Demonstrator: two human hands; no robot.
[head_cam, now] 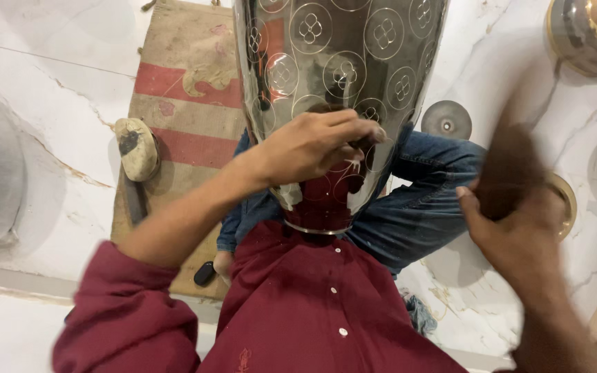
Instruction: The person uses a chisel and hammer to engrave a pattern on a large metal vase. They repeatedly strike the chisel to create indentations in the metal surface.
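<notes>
A large shiny metal vessel (343, 62) engraved with circles and flower shapes rests between my knees, its narrow end against my maroon shirt. My left hand (312, 145) lies on the vessel's lower wall, fingers pinched around a small dark tool pressed to the metal. My right hand (513, 228) is raised at the right and grips a blurred brown object, which looks like a wooden mallet (509, 166). That blur hides its exact shape.
I sit cross-legged in blue jeans on a white marble floor. A burlap mat (181, 103) with red stripes lies at the left with a worn mallet (136, 148) on it. Round metal pieces (446, 119) and another polished vessel (589, 31) lie at the right.
</notes>
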